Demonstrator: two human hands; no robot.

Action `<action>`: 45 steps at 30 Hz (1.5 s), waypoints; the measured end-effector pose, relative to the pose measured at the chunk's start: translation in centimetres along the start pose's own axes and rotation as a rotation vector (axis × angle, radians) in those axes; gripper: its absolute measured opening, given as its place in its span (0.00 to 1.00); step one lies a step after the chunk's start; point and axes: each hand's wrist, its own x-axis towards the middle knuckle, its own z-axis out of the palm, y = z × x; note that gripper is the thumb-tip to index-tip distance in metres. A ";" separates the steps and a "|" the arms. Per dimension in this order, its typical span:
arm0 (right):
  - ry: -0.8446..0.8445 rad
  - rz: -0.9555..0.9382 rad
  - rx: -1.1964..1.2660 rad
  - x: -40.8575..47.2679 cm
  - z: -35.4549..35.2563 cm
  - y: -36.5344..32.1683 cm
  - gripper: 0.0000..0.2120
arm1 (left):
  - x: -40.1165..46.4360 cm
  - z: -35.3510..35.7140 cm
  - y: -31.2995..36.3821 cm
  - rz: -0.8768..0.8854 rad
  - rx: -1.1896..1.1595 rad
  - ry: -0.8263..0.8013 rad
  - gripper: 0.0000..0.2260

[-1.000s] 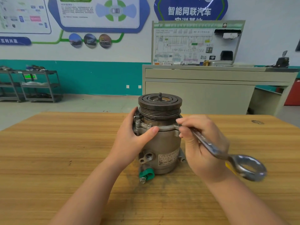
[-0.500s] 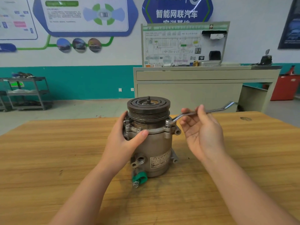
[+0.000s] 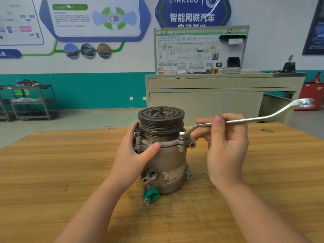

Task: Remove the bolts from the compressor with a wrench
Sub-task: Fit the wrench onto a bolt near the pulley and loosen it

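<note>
Two hands are at the compressor [image 3: 164, 155], which stands upright on the wooden desk [image 3: 52, 163], pulley end up. We note our left hand [image 3: 133, 155] wrapped around the left side of the housing: thumb laid across the front just below the clamp band, fingers curled behind the flange, gripping the body. Our right hand [image 3: 226, 142] sits just to the right of the compressor, palm toward us, apart from the housing. Its thumb and fingers pinch the shank of the wrench [image 3: 245, 120] near the bend closest to the compressor. The near ring end of the wrench is seated on a bolt [image 3: 181, 135] at the right ear of the upper flange; the shank runs right and slightly upward, with the far ring end in the air beyond the desk's back edge. Another bolt head [image 3: 138, 137] shows at the left flange, beside our left fingers. A green cap [image 3: 151, 194] sits on the fitting at the compressor's base, facing us. Behind the desk stands a grey cabinet [image 3: 210, 100].
</note>
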 end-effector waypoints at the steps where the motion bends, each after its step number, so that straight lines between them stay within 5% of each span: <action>1: -0.038 -0.076 -0.047 -0.2 0.0 0.0 0.04 | 0.0 0.0 0.0 0.001 -0.001 -0.002 0.30; 6: -0.307 -0.466 -0.296 -0.8 -0.4 0.2 0.09 | 0.0 0.0 0.3 0.018 -0.008 0.006 0.29; 9: -0.327 -0.567 -0.362 -1.0 -0.5 0.5 0.08 | 0.0 0.0 0.1 0.019 -0.014 0.003 0.30; 15: 0.051 0.058 -0.023 -0.4 0.3 0.4 0.04 | 0.0 0.0 -0.1 0.009 -0.002 0.010 0.37; 19: 0.092 0.649 0.338 2.4 -0.8 0.9 0.07 | -0.1 0.0 0.0 -0.003 0.005 0.011 0.37; 22: 0.129 0.750 0.525 3.0 -1.4 0.9 0.08 | 0.0 0.1 0.1 -0.001 -0.005 0.011 0.34; 25: 0.211 0.673 0.580 3.0 -1.5 1.0 0.09 | -0.1 0.1 0.1 -0.004 -0.025 0.006 0.31; 33: 0.126 0.345 0.203 2.0 -0.7 0.1 0.05 | -0.2 0.1 0.3 -0.008 -0.026 -0.002 0.25; 45: -0.329 -0.508 -0.389 -0.5 -0.9 -0.1 0.08 | -0.2 0.2 0.5 0.015 -0.025 0.013 0.28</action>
